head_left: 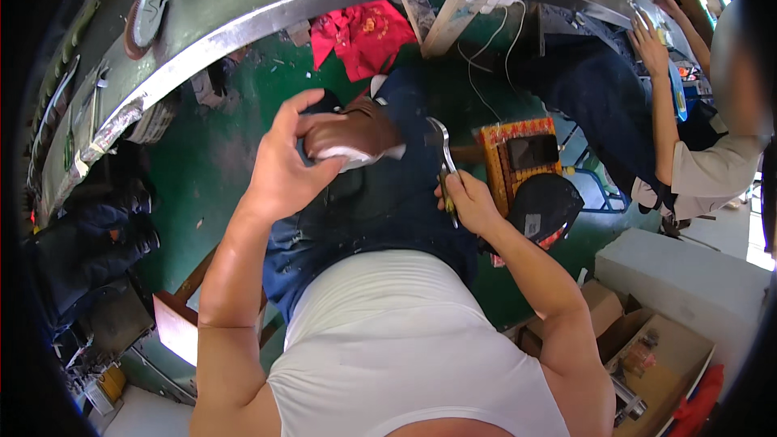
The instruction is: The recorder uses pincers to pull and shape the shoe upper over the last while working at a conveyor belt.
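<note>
Head view, left hand (281, 163) curled around shoe (353, 137)

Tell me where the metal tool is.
In the head view, the metal tool is in the right hand, right of the brown shoe in the left hand.

A gap opens over the dark trousers (364, 202) between the brown shoe (360, 136) and the metal pincers (445, 154). Farther, the bench (267, 23) bars the way; right of the right hand (468, 201), an orange patterned mat (494, 163) (phone (534, 151) on top) and black pad (549, 201) lie close.
</note>
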`<state>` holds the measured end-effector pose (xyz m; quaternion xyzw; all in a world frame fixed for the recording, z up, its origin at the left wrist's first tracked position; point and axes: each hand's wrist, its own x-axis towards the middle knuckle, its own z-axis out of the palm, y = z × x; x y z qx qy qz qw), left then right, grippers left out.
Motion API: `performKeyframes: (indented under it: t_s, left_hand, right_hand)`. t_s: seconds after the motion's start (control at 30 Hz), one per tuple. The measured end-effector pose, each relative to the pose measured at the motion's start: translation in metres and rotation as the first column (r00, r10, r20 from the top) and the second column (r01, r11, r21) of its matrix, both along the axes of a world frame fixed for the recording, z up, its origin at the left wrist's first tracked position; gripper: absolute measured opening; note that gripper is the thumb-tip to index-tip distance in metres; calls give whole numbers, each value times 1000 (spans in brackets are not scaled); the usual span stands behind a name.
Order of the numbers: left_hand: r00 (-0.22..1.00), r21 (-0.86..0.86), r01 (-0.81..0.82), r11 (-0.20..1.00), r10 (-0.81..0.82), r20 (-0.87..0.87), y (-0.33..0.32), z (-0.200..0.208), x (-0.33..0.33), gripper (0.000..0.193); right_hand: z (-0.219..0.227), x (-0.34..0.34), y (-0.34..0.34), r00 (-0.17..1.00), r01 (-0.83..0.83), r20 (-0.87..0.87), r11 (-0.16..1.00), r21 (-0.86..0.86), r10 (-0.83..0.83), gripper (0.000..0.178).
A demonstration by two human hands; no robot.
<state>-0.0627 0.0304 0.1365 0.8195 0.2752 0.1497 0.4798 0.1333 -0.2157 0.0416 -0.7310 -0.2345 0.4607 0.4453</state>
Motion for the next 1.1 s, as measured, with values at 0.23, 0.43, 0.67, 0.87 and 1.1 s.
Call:
performKeyframes:
  t_s: [0.23,0.43,0.67,0.87,1.1]
  left_hand:
    - [996,-568,-10,823,-43,-79,12,-83,55,56]
    - [960,-461,-203,864,82,-269,-40,-105,-12,37]
    - [962,-105,-218,970,195,-190,-57,-84,1,23]
    - [992,189,-123,974,121,25,-70,-86,4,18]
    - [999,266,-34,963,26,32,-75,-81,8,23]
  right_hand:
    - [6,3,5,978,-181,-100,982,45,185,20]
    - [35,-1,13,909,-396,109,915,-82,403,19]
    - [52,8,36,800,-600,-146,764,-239,582,23]
    - [73,9,40,806,-436,-499,889,-137,319,25]
    - [102,35,65,787,-593,-421,739,-318,451,29]
